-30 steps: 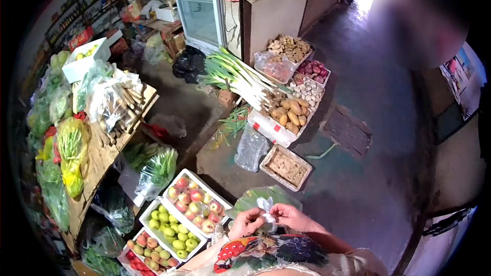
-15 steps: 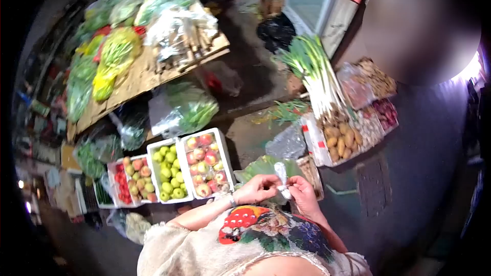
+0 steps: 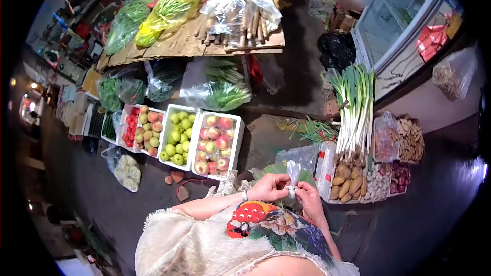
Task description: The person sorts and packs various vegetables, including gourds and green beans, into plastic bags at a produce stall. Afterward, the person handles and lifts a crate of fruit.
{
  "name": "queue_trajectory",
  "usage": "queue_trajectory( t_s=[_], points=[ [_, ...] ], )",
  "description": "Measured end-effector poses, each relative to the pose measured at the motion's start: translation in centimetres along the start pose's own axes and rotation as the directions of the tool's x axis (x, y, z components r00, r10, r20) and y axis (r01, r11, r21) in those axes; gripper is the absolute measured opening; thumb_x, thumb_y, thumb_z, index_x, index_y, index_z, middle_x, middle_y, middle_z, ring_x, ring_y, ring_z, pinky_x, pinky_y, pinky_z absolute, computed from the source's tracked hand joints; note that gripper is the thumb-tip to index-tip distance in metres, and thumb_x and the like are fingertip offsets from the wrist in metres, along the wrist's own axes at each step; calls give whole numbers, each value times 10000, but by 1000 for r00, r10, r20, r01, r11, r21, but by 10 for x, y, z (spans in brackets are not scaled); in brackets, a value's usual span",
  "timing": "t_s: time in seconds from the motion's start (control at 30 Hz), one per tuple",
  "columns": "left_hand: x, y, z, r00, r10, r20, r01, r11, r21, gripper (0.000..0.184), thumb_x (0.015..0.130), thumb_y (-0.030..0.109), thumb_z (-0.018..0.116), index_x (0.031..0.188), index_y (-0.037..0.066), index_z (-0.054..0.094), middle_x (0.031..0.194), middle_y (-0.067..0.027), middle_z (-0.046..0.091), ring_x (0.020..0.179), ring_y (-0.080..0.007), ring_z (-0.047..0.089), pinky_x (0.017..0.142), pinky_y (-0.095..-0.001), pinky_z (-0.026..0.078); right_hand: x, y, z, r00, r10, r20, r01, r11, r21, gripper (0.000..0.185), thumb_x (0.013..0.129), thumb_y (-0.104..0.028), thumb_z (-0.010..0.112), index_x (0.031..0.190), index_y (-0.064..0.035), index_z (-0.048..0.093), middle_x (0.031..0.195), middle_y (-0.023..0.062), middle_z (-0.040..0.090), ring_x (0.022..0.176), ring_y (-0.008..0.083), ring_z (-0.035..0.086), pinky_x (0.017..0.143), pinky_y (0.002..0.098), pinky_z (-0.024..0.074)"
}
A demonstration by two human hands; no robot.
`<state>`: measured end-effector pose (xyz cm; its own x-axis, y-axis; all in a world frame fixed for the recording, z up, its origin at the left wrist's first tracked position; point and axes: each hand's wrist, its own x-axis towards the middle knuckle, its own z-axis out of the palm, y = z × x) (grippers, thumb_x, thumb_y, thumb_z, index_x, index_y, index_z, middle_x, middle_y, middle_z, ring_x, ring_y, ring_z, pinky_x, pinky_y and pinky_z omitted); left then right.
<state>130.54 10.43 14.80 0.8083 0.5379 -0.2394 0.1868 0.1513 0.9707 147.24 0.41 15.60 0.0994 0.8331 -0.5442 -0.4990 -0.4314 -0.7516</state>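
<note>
My left hand [image 3: 269, 187] and my right hand [image 3: 310, 199] meet in front of my chest. Between them is the gathered neck of a clear plastic bag [image 3: 293, 171], its twisted top pointing up. Fingers of both hands pinch it at a knot-like narrow spot. The bag's lower part is mostly hidden by my hands and the printed shirt [image 3: 255, 227]. Just beyond my hands lie broad green leaves [image 3: 276, 170], partly covered.
White boxes hold red-and-yellow apples [image 3: 211, 146], green fruit [image 3: 177, 139], peaches [image 3: 148, 130] and tomatoes [image 3: 131, 127]. Leeks [image 3: 356, 107], potatoes [image 3: 348, 183] and red onions [image 3: 399, 176] stand right. A cardboard-topped table [image 3: 184, 53] carries bagged vegetables. A glass-door fridge [image 3: 396, 15] stands behind.
My view has turned, so the stall appears shifted and more level. Both hands stay together on the bag's neck, which looks more tightly cinched. The blurred figure at upper right is gone from there.
</note>
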Motion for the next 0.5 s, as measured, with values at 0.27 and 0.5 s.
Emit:
queue_trajectory(
  t_s=[0.27,0.5],
  points=[
    [25,2,-20,971,87,-222,-43,980,195,174,841,105,608,980,6,570,724,-43,596,670,-63,549,593,-257,467,43,-19,-5,989,65,132,-61,997,-37,51,889,-31,581,930,-55,601,763,-65,568,649,5,483,582,160,355],
    [55,-8,-73,962,81,-260,-120,983,-138,99,860,44,580,954,14,576,700,34,507,660,-31,460,584,-216,395,106,-38,20,999,36,28,-34,999,-39,59,878,-16,606,920,-49,581,794,-29,604,669,16,520,599,167,398]
  ],
)
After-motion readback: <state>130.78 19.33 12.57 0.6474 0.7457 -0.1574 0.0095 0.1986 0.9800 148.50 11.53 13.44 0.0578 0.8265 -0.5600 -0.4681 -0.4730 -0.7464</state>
